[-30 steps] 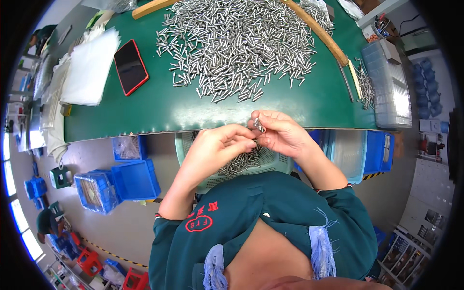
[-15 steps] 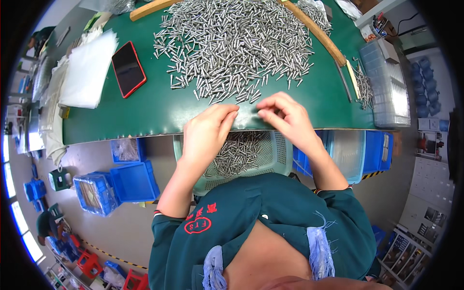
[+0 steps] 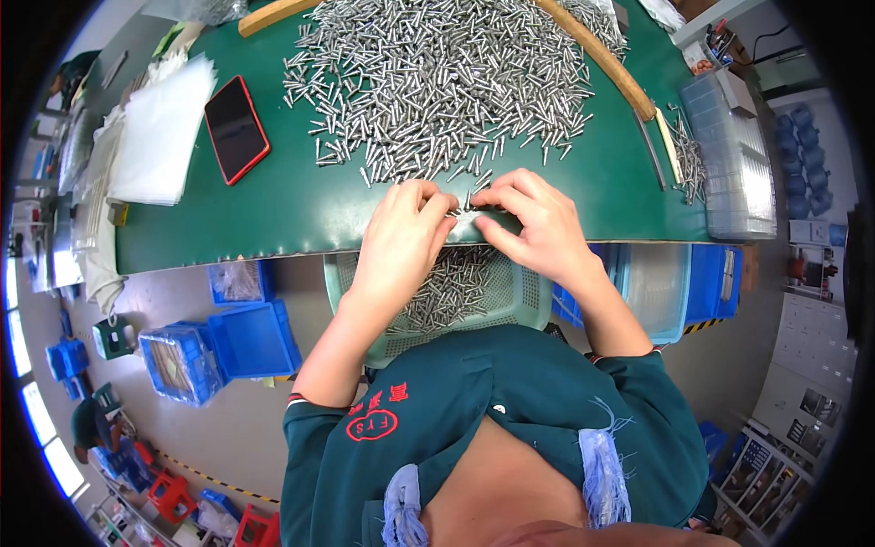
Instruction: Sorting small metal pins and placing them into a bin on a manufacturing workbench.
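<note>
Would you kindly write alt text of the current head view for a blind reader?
A person's left hand and right hand nearly meet over small metal parts on a green table, a large pile lying beyond; more lie in a pale green basket below.

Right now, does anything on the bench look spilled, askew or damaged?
Nothing looks plainly damaged or spilled. Mildly odd: a red-edged phone lies at a slant on the green table, left of the main pile of metal pins, and a small cluster of metal pieces lies apart, outside the right wooden bar; that may be deliberate.
</note>
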A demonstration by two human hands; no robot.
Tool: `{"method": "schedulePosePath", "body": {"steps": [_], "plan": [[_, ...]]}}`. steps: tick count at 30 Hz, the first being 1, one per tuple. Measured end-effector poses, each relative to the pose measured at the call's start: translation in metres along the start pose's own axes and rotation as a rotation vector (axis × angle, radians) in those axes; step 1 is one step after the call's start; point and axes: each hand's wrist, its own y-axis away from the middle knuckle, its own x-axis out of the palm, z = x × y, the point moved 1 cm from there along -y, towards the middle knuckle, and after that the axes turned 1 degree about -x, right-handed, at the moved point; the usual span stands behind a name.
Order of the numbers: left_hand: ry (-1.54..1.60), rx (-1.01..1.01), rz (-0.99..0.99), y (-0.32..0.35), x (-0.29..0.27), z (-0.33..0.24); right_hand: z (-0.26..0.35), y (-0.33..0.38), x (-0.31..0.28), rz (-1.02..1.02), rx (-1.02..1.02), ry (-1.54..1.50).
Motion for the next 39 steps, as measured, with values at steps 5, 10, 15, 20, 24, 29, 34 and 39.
{"method": "schedulePosePath", "body": {"steps": [5,10,15,20,24,29,34,39], "plan": [[0.056,0.181,0.007,0.003,-0.003,0.007,0.007,-0.003,0.008,-0.005,0.01,-0.032],[-0.012,0.151,-0.019,0.005,-0.007,0.008,0.006,-0.004,0.002,0.078,-0.079,0.013],[-0.119,0.023,-0.053,0.01,-0.009,0.002,0.014,-0.006,0.0,0.129,-0.052,-0.044],[-0.005,0.023,-0.03,0.013,-0.009,-0.004,0.012,-0.008,0.013,0.1,-0.084,-0.009],[0.064,0.069,-0.035,0.016,-0.005,0.001,0.012,-0.01,0.014,0.117,-0.082,-0.009],[0.006,-0.026,-0.062,0.02,-0.012,-0.001,0.018,-0.01,0.011,0.088,-0.025,0.007],[-0.064,-0.087,-0.022,0.03,-0.013,-0.003,0.018,-0.011,0.013,0.078,-0.07,0.031],[0.467,-0.36,-0.044,0.042,-0.018,-0.005,0.019,-0.015,0.011,0.073,-0.137,0.104]]}}
